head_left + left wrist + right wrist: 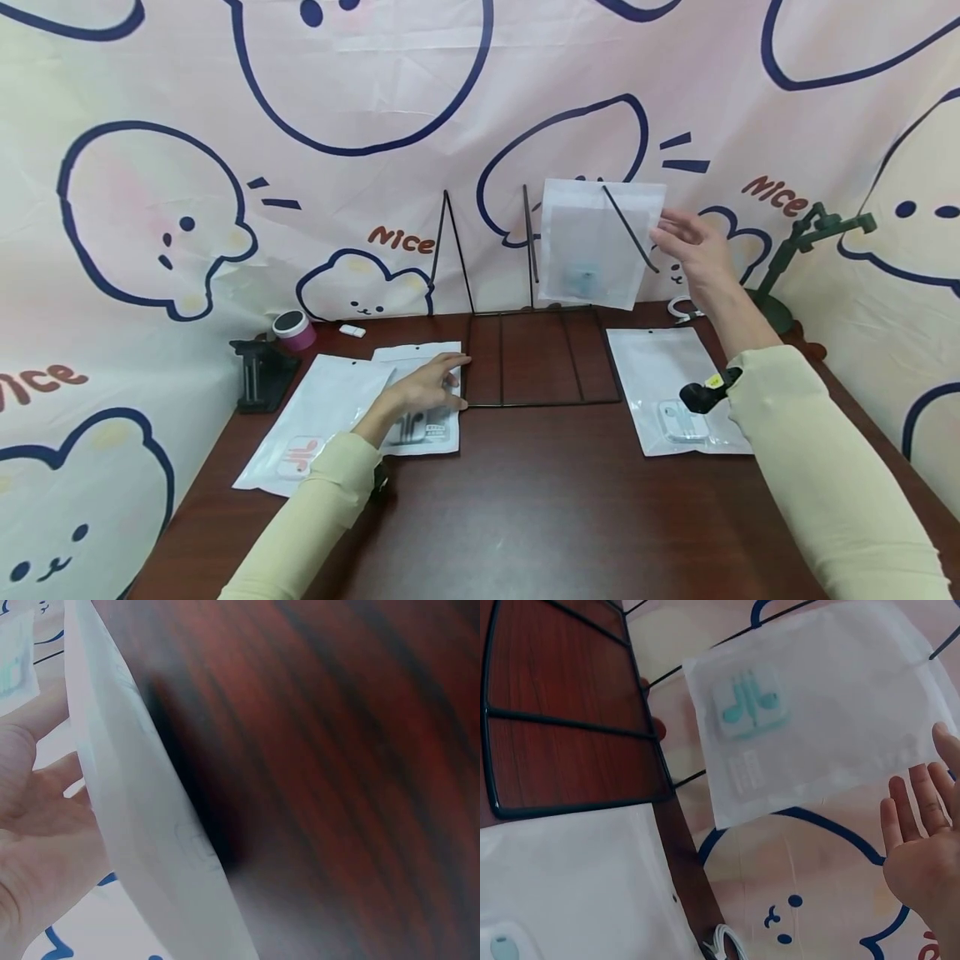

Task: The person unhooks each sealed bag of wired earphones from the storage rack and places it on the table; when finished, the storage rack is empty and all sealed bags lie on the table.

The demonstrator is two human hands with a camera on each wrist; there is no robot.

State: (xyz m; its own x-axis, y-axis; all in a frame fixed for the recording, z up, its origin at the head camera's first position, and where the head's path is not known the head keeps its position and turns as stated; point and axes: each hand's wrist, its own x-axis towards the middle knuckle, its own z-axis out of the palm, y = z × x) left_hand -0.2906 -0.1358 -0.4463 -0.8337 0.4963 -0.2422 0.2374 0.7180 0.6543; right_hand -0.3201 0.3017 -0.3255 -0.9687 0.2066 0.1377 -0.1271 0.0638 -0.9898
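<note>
A white pouch (592,250) with an earphone set inside, seen through it in the right wrist view, hangs on the right prong of a black wire rack (543,405). Beside that pouch's right edge is my right hand (693,250), its fingers extended; whether they touch the edge is hard to tell. My left hand (423,387) rests by the rack's left rail with fingers spread, above a smaller white pouch (416,354). In the left wrist view, a white pouch (150,825) partly covers the left hand's fingers.
Another white pouch (348,379) lies at left, and one (660,367) lies right of the rack. A black stand (262,375), a pink-sided roll (294,331) and a small white item (352,331) sit back left. A white cable (682,308) and green stand (776,287) are back right.
</note>
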